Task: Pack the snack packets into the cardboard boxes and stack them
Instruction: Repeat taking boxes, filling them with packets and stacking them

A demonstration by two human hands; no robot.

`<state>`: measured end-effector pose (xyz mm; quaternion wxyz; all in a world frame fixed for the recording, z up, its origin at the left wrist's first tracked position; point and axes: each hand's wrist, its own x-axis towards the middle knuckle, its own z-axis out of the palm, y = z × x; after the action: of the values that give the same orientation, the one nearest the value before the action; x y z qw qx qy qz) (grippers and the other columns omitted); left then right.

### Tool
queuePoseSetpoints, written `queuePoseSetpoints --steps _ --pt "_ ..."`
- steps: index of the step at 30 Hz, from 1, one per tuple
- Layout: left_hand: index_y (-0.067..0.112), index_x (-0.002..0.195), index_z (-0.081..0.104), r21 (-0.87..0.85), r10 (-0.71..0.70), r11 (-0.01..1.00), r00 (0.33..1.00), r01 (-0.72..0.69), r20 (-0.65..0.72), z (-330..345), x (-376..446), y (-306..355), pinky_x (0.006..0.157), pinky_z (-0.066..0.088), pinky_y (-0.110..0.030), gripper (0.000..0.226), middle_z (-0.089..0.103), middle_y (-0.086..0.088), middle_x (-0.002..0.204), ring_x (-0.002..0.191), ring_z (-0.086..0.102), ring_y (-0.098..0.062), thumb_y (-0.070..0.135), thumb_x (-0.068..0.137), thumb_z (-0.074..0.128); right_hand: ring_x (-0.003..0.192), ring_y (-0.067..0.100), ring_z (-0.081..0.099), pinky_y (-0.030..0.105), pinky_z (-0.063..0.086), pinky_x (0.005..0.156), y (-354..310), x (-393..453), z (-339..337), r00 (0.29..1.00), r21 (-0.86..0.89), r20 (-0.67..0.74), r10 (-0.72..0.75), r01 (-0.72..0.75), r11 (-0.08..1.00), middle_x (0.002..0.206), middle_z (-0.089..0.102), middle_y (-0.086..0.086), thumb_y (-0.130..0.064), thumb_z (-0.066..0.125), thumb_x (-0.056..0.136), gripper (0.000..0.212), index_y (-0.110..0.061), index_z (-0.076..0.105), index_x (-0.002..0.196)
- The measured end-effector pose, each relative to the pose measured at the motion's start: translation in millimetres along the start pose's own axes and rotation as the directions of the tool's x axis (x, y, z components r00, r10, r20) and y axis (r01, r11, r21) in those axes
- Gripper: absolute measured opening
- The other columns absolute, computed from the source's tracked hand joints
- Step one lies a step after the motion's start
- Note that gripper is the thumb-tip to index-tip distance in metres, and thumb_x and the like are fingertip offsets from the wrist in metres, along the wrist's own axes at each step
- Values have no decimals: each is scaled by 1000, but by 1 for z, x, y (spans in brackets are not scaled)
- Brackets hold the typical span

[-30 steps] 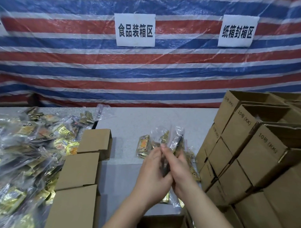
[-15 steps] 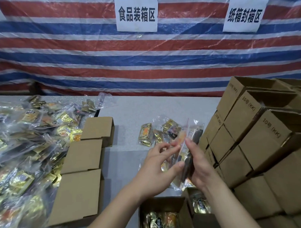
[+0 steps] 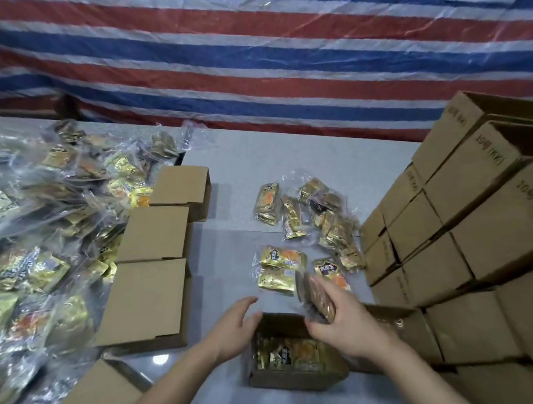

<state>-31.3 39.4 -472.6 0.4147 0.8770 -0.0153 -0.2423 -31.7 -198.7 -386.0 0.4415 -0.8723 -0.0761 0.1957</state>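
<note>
An open cardboard box point(image 3: 295, 379) sits at the near middle of the table, with gold snack packets point(image 3: 287, 353) lying inside. My right hand point(image 3: 342, 323) grips a blurred snack packet point(image 3: 315, 297) just above the box's far right corner. My left hand point(image 3: 238, 326) hovers at the box's left rim, fingers spread and holding nothing. Several more clear-wrapped gold packets point(image 3: 308, 218) lie on the table beyond the box.
Three closed boxes point(image 3: 153, 233) stand in a row to the left, with a large heap of bagged packets point(image 3: 42, 227) beyond them. A tall stack of cardboard boxes point(image 3: 472, 234) fills the right side. A striped tarp point(image 3: 254, 57) hangs behind the grey table point(image 3: 318, 151).
Both hands dropped from chest height toward the open box. My left hand let go of the packet; my right hand brought it down to the box. The camera tilted downward.
</note>
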Motion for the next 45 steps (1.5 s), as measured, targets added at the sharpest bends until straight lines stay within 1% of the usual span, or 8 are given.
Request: queuePoseSetpoints --steps 8,14,19,26,31,33,38,45 --pt "24 97 57 -201 -26 979 999 34 42 29 11 -23 91 44 -22 29 62 4 94 86 56 5 32 107 31 99 -9 63 14 50 90 20 23 28 931 -204 354 86 -13 979 109 66 -28 -39 68 69 55 -51 53 121" --pt "17 104 59 -251 -7 968 999 17 38 29 12 -26 86 43 -17 33 65 -3 100 95 59 -8 35 107 32 105 5 63 21 49 94 38 42 55 859 -367 470 201 -17 930 114 68 -14 -41 67 75 46 -31 62 120" --pt "13 104 58 -291 -3 957 1000 5 9 33 14 -29 92 45 -28 33 65 -9 99 98 61 -17 33 107 32 139 11 41 23 32 114 57 57 79 826 -440 516 229 26 898 152 45 -5 -44 76 83 80 -21 40 151" --pt "14 103 58 -325 11 946 1000 -14 -11 38 14 -35 94 45 -31 32 65 -9 100 98 60 -17 33 107 33 140 7 38 9 25 109 76 50 81 821 -373 463 333 -160 914 154 40 -4 -36 81 82 92 -10 31 155" --pt "14 104 58 -320 11 947 1000 -15 -17 38 15 -33 94 44 -30 33 64 -10 100 99 60 -18 35 107 32 86 1 55 14 44 80 62 46 71 884 -313 341 319 -214 925 93 64 -13 -30 70 91 18 -24 73 107" --pt "11 104 56 -304 16 953 1000 -23 -24 38 15 -33 93 44 -32 35 63 -14 100 98 59 -21 34 107 31 80 11 52 28 42 75 49 46 77 838 -380 415 356 -196 904 80 58 -6 -42 53 99 31 -25 64 75" --pt "13 102 56 -282 38 959 999 -42 -21 40 13 -35 90 43 -28 33 63 -12 100 97 59 -18 33 107 31 131 22 47 29 31 102 40 47 104 685 -469 518 513 -274 839 147 51 10 -56 24 103 63 -14 57 137" --pt "17 101 55 -248 5 969 1000 -7 -6 36 15 -32 87 45 -28 34 63 -10 99 96 59 -18 38 106 29 60 8 55 25 41 59 44 45 85 837 -340 348 423 -308 888 64 61 -8 -49 43 100 47 -23 61 65"
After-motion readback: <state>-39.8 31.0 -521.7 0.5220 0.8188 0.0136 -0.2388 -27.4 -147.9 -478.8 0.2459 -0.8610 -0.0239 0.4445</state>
